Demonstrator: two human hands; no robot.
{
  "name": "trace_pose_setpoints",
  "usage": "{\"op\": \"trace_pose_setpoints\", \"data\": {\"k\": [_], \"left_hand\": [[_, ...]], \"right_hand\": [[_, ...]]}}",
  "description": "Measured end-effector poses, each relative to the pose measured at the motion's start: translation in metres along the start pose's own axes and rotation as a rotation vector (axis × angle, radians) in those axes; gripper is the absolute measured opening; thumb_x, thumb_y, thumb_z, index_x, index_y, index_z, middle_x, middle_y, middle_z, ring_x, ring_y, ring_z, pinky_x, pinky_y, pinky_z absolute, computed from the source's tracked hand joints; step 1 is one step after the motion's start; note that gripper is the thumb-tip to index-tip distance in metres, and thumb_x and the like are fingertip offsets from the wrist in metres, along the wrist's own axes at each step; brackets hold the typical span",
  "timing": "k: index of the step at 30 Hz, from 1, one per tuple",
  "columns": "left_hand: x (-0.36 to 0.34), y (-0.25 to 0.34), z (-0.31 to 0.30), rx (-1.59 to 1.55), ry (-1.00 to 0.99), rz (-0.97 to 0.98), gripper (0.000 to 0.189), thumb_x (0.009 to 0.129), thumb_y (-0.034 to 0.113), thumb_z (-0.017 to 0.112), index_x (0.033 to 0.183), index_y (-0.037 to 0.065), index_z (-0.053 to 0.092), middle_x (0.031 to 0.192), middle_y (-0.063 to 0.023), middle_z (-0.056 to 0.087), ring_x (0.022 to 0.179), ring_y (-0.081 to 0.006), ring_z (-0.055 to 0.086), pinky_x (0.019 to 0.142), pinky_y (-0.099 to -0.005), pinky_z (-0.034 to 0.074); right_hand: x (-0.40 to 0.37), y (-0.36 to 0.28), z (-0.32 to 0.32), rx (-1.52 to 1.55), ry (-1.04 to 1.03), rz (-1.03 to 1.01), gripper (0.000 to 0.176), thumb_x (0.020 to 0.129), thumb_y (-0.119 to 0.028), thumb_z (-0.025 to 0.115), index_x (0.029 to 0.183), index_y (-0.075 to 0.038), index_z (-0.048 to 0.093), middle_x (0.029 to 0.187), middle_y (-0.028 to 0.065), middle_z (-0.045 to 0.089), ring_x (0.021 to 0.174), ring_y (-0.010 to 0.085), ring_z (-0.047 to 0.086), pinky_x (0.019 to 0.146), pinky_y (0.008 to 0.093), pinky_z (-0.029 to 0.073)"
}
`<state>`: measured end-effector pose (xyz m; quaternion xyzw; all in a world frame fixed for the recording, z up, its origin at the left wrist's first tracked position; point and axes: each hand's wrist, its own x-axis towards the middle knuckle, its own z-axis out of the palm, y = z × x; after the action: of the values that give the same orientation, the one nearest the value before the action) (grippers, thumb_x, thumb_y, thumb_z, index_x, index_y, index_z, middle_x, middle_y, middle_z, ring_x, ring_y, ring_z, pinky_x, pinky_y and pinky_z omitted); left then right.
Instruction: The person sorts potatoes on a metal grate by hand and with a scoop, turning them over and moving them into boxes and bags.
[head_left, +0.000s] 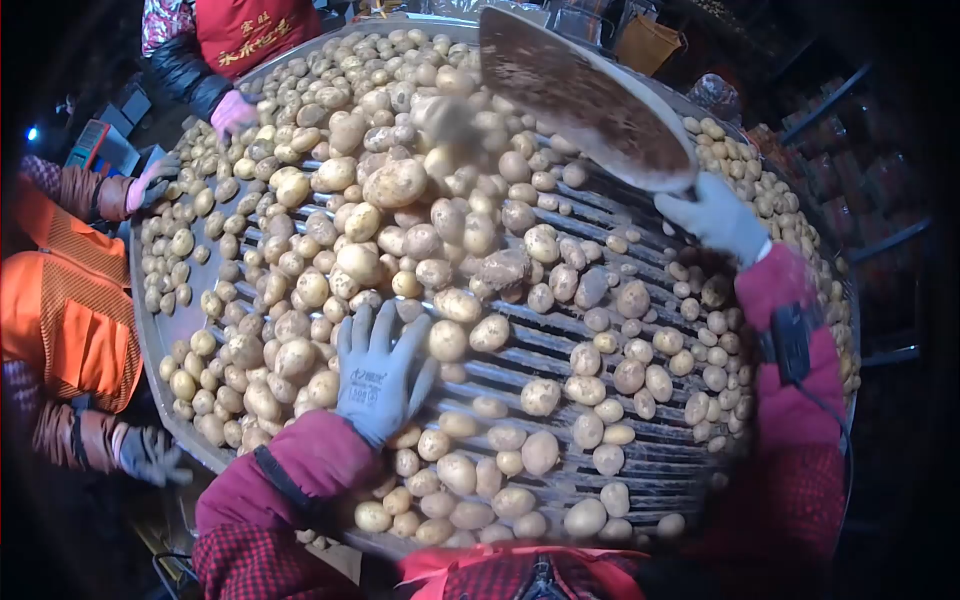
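Filling nearly the whole view, a big round table [545,345] with a slatted metal top carries hundreds of pale, dusty potatoes [400,180]. They are heaped thickest beyond the left fingers and lie thinner, with bare slats showing, between the two hands. A wide, dirt-coated metal scoop [580,95] tilts above the far side of the heap, just past the right fingertips. The right hand [718,215], in a light glove, has its fingers clamped on the scoop's lower edge. The left hand [385,372], in a grey glove, lies palm down on the potatoes with its fingers spread apart, the fingertips touching several of them. More potatoes lie just behind its wrist, by the near rim. Well off to the left of the left fingers, a person in orange [60,310] has gloved hands at the table's rim. Far beyond those fingers, a person in a red apron [250,35] reaches a pink glove [232,112] into the potatoes.
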<state>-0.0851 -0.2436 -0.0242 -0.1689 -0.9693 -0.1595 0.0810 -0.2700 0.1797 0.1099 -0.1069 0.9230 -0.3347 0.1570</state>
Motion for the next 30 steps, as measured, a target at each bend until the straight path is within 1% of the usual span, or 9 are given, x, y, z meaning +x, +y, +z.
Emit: {"op": "trace_pose_setpoints", "data": {"k": [3, 6, 7, 9, 13, 19, 21, 26, 30], "left_hand": [[0.000, 0.000, -0.002, -0.062, -0.013, -0.006, 0.057, 0.086, 0.030, 0.071, 0.140, 0.014, 0.056, 0.143, -0.0233, 0.047, 0.131, -0.0466, 0.041, 0.112, -0.0597, 0.029], [-0.007, -0.003, -0.008, -0.146, 0.082, -0.002, 0.050, 0.088, 0.023, 0.071, 0.134, 0.011, 0.061, 0.132, -0.0210, 0.058, 0.121, -0.0408, 0.053, 0.107, -0.0521, 0.040], [-0.008, -0.005, -0.011, -0.252, 0.119, -0.024, 0.046, 0.088, 0.020, 0.071, 0.132, 0.009, 0.062, 0.127, -0.0206, 0.063, 0.117, -0.0391, 0.058, 0.104, -0.0490, 0.045], [0.003, -0.008, -0.029, -0.247, 0.295, 0.013, 0.039, 0.089, 0.014, 0.072, 0.127, 0.007, 0.067, 0.114, -0.0169, 0.070, 0.093, -0.0345, 0.067, 0.082, -0.0434, 0.055], [0.088, -0.012, -0.052, -0.109, 0.410, 0.186, 0.053, 0.087, 0.019, 0.075, 0.136, 0.007, 0.059, 0.114, -0.0162, 0.067, 0.096, -0.0339, 0.066, 0.085, -0.0428, 0.052], [0.224, 0.042, 0.000, -0.049, -0.034, 0.309, 0.072, 0.085, 0.034, 0.076, 0.148, 0.020, 0.045, 0.129, -0.0154, 0.057, 0.109, -0.0372, 0.061, 0.090, -0.0473, 0.049], [0.243, 0.058, 0.031, -0.051, -0.068, 0.404, 0.083, 0.073, 0.037, 0.083, 0.146, 0.024, 0.047, 0.134, -0.0146, 0.058, 0.118, -0.0392, 0.058, 0.092, -0.0527, 0.049], [0.279, 0.093, 0.058, 0.085, -0.289, 0.230, 0.062, 0.071, 0.034, 0.084, 0.128, 0.030, 0.063, 0.127, -0.0116, 0.064, 0.121, -0.0368, 0.058, 0.090, -0.0531, 0.048], [0.235, 0.077, 0.033, -0.084, -0.159, 0.212, 0.051, 0.078, 0.034, 0.080, 0.127, 0.026, 0.064, 0.119, -0.0141, 0.066, 0.113, -0.0390, 0.062, 0.087, -0.0525, 0.050]], "right_hand": [[-0.041, 0.027, 0.034, 0.156, 0.273, 0.172, 0.025, 0.096, -0.024, 0.065, 0.105, -0.001, 0.067, 0.073, 0.0025, 0.066, 0.055, 0.0074, 0.056, 0.049, 0.0246, 0.045], [-0.075, 0.034, 0.066, 0.177, 0.229, 0.378, 0.025, 0.096, -0.024, 0.066, 0.102, 0.000, 0.067, 0.070, 0.0035, 0.067, 0.048, 0.0077, 0.054, 0.044, 0.0241, 0.043], [-0.088, 0.045, 0.080, 0.264, 0.225, 0.239, 0.025, 0.097, -0.025, 0.066, 0.098, -0.001, 0.068, 0.070, 0.0053, 0.068, 0.048, 0.0087, 0.055, 0.044, 0.0241, 0.043], [-0.104, 0.048, 0.105, 0.363, 0.317, 0.350, 0.032, 0.098, -0.031, 0.064, 0.092, 0.000, 0.069, 0.069, 0.0047, 0.067, 0.047, 0.0093, 0.054, 0.044, 0.0240, 0.043], [-0.097, 0.102, 0.097, 0.557, 0.214, 0.437, 0.042, 0.100, -0.041, 0.062, 0.087, -0.001, 0.069, 0.067, 0.0025, 0.063, 0.047, 0.0093, 0.053, 0.045, 0.0240, 0.043], [-0.073, 0.116, 0.114, 0.850, 0.359, 0.419, 0.042, 0.098, -0.046, 0.065, 0.084, -0.007, 0.065, 0.068, 0.0003, 0.060, 0.054, 0.0088, 0.056, 0.046, 0.0253, 0.049], [-0.075, 0.115, 0.114, 0.800, 0.414, 0.421, 0.038, 0.098, -0.045, 0.064, 0.094, -0.007, 0.064, 0.079, 0.0020, 0.064, 0.058, 0.0091, 0.058, 0.048, 0.0268, 0.053], [-0.077, 0.115, 0.117, 0.854, 0.448, 0.419, 0.040, 0.099, -0.048, 0.063, 0.104, -0.008, 0.064, 0.082, 0.0032, 0.066, 0.060, 0.0088, 0.058, 0.048, 0.0246, 0.051], [-0.074, 0.112, 0.116, 0.919, 0.449, 0.428, 0.042, 0.099, -0.047, 0.061, 0.107, -0.005, 0.062, 0.082, 0.0037, 0.065, 0.059, 0.0096, 0.058, 0.046, 0.0256, 0.051]]}}
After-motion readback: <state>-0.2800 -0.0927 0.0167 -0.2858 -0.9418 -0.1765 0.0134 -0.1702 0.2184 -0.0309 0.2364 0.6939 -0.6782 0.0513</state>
